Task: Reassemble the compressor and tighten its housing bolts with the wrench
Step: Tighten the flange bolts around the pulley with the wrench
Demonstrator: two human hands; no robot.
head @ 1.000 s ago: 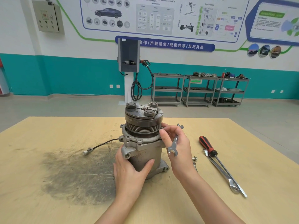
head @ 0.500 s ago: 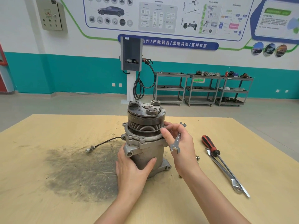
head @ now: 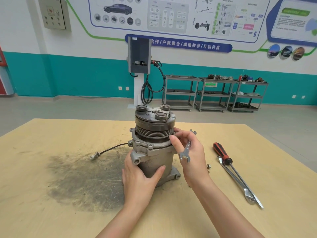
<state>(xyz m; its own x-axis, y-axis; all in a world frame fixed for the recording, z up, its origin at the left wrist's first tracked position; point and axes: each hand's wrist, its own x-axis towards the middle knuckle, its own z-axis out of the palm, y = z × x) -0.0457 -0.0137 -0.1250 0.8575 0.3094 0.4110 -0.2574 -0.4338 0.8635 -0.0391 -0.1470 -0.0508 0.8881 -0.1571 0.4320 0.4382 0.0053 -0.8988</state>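
Here, fingertips (head: 173, 137) of the right hand (head: 190, 152) press at the flange rim of the grey cast-metal compressor (head: 154, 152), apparently seating a housing bolt, while its other fingers curl around a small silver open-ended wrench (head: 187, 148). The left hand (head: 139, 177) wraps the housing's lower body, steadying it upright near the middle of the tan wooden table (head: 51, 212). The black ribbed pulley (head: 154, 129) sits already mounted, so reassembly looks largely done; wrench-tightening seemingly remains. A loose bolt (head: 208, 166), a red-handled screwdriver (head: 223, 154) and a long silver spanner (head: 240, 184) lie toward the right edge.
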